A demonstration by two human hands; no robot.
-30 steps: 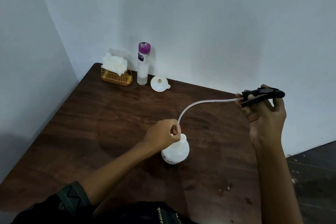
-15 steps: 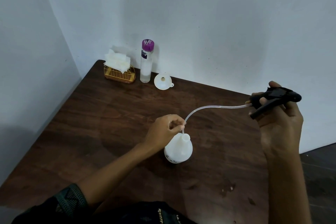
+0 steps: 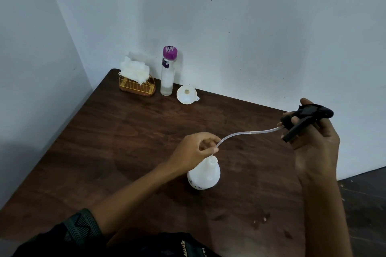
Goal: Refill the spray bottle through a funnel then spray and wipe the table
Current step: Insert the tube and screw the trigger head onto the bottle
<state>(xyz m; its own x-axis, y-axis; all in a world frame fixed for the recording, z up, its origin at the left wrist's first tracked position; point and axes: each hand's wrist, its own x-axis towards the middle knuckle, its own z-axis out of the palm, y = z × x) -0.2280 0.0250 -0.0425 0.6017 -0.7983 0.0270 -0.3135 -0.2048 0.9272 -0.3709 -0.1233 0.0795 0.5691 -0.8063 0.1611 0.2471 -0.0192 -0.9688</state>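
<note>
A round white spray bottle (image 3: 205,175) stands uncapped near the middle of the dark wooden table (image 3: 125,135). My right hand (image 3: 313,140) holds the black trigger head (image 3: 302,118) up at the right, off the bottle. Its clear dip tube (image 3: 248,133) arcs left and down. My left hand (image 3: 196,151) pinches the tube's free end just above the bottle's neck. A white funnel (image 3: 186,94) lies at the back of the table beside a tall clear bottle with a purple cap (image 3: 167,73).
A gold wire holder with white tissues (image 3: 136,81) sits in the back left corner. White walls close the table's left and back sides. The table's right edge drops to a dark floor (image 3: 365,194). Small wet spots (image 3: 261,220) lie near the front right.
My right hand has carried the trigger head further right and a little down. The tube has come nearly out of the bottle, and my left hand has risen slightly off the neck.
</note>
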